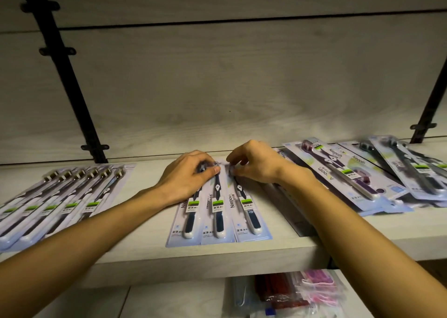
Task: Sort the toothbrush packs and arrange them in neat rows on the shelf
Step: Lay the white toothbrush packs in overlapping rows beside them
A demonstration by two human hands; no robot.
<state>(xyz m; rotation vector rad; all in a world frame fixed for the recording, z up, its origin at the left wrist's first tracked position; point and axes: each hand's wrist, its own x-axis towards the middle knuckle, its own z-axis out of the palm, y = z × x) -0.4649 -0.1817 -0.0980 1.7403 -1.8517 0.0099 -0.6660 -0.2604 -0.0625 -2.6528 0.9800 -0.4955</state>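
Straightening blue toothbrush packs (217,211) mid-shelf | left hand (191,175) and right hand (254,165) pinch their far ends, fingers curled | packs run front-to-back | unsorted pile (362,172) nearest right hand

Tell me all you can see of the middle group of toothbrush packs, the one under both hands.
The middle group of packs is three pale blister cards lying flat, side by side and slightly overlapped, near the shelf front edge. Each holds one dark-and-white toothbrush, head away from the camera, with a green-striped label. The left hand and right hand grip their far ends.
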